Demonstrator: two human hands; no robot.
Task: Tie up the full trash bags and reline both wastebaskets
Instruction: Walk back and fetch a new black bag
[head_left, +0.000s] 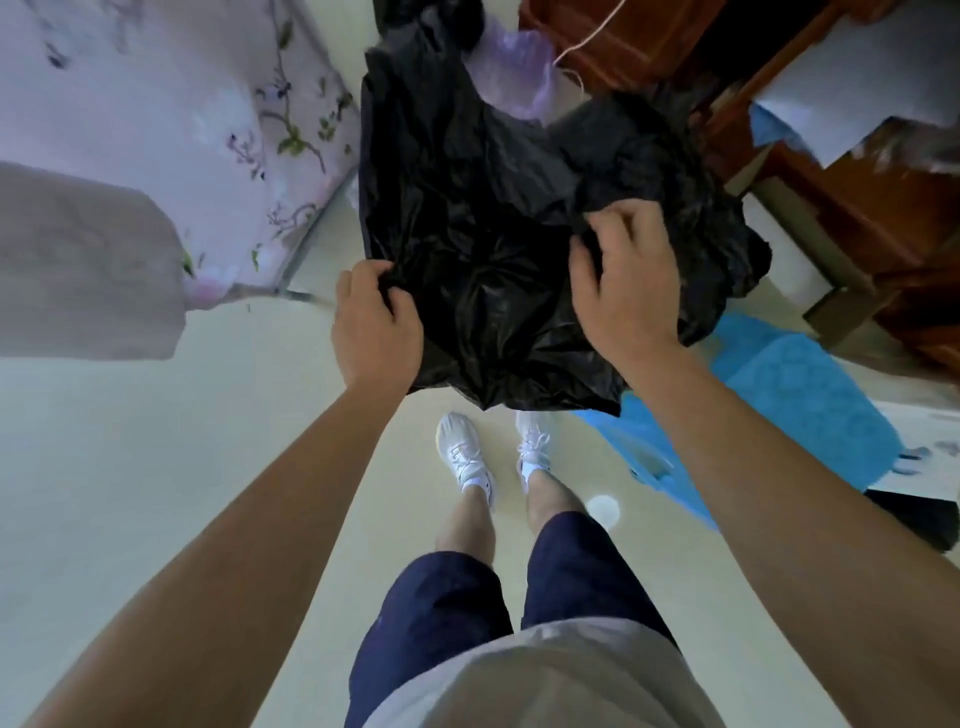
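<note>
Item 1, black trash bag (483, 249): thin, glossy, heavily crumpled. It is held off the floor, spread between the left hand (374, 327) pinching its near-left edge and the right hand (623, 280) gripping a fold on its right.

Item 2, lilac bag (514, 73): translucent, on the far side, partly hidden by the black film. It possibly lines a wastebasket, but this is unclear.

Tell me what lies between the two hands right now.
In the head view, the crumpled black trash bag spans the stretch between the left hand and the right hand; both pinch its plastic.
</note>
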